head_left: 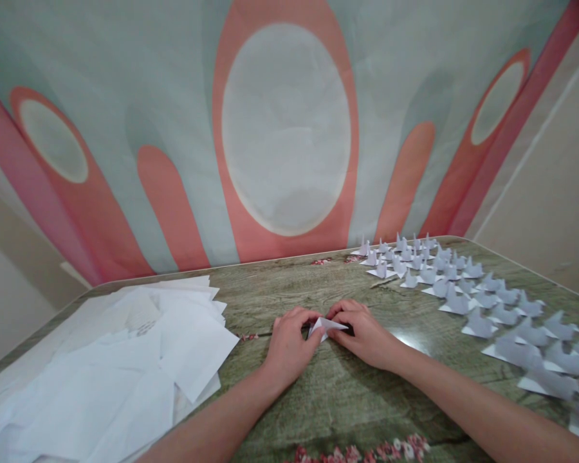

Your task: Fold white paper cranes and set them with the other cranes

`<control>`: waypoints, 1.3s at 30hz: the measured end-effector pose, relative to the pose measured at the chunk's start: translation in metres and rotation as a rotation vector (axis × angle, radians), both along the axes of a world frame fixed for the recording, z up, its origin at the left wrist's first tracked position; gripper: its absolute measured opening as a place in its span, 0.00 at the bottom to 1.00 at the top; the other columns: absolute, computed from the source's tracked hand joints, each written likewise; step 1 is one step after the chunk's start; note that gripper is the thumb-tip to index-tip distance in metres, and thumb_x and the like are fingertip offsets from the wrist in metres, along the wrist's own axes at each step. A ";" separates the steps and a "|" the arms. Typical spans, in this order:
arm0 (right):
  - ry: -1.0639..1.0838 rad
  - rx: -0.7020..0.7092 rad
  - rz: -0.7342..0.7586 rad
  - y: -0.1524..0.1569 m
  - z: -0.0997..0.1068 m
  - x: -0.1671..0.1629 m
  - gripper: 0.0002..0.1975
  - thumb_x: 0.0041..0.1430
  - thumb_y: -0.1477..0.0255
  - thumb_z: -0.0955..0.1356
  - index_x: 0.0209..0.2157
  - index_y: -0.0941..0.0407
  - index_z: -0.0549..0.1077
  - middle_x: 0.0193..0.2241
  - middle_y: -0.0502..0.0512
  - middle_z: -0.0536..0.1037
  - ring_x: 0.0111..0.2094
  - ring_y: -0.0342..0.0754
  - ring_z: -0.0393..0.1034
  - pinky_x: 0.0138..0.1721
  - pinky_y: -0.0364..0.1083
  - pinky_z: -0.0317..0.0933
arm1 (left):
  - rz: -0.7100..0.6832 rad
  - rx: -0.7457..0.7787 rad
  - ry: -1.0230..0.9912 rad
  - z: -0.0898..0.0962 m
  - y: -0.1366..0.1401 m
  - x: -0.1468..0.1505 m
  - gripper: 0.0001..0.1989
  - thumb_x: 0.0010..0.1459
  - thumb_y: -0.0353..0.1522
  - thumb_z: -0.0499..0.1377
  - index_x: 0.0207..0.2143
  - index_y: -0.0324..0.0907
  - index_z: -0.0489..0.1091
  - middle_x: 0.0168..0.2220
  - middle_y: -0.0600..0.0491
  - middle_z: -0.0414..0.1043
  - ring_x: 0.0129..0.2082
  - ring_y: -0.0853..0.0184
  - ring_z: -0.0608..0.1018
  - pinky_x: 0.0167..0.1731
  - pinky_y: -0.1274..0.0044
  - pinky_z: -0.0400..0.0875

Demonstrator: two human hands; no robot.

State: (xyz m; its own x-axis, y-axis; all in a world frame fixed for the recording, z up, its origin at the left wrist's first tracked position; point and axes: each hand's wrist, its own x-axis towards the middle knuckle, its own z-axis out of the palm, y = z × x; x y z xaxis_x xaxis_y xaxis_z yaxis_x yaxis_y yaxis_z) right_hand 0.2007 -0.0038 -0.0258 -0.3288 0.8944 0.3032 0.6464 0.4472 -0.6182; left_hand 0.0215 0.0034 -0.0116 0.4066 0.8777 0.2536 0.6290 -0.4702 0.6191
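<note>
Folded paper (327,326): small, white, sharp triangular points, between both hands over the table's middle
Left hand (292,337): thumb and fingers pinching the paper's left side
Right hand (364,331): fingers curled, gripping its right side
Tabletop (255,286): wood-grain pattern, reddish flower prints
Loose sheets (120,386): smooth, flat, overlapping, heaped left
Paper figures (480,323): creased, peaked, in rows right
Backdrop (289,128): grey-green, coral-rimmed ovals

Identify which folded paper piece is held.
The folded piece between the left hand and the right hand; the other folded pieces sit grouped on the right of the table.
</note>
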 end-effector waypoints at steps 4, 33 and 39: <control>0.018 0.004 0.008 0.001 -0.002 0.001 0.06 0.55 0.69 0.67 0.26 0.55 0.73 0.34 0.51 0.73 0.38 0.47 0.65 0.41 0.49 0.53 | 0.008 -0.004 -0.020 -0.001 0.001 0.001 0.08 0.53 0.29 0.56 0.36 0.44 0.72 0.35 0.55 0.72 0.39 0.65 0.72 0.40 0.75 0.63; 0.074 -0.052 -0.016 0.004 -0.004 0.002 0.01 0.53 0.72 0.68 0.28 0.54 0.72 0.31 0.49 0.74 0.37 0.47 0.66 0.42 0.47 0.54 | -0.072 0.026 -0.063 -0.004 0.001 0.003 0.08 0.54 0.31 0.58 0.36 0.45 0.75 0.32 0.55 0.74 0.34 0.66 0.73 0.37 0.77 0.64; 0.079 -0.049 -0.057 0.003 -0.004 0.002 0.02 0.52 0.74 0.68 0.30 0.54 0.71 0.30 0.49 0.73 0.36 0.48 0.65 0.40 0.48 0.54 | -0.067 0.030 -0.015 -0.003 0.000 0.003 0.09 0.54 0.30 0.57 0.37 0.46 0.75 0.33 0.54 0.73 0.35 0.66 0.72 0.36 0.77 0.65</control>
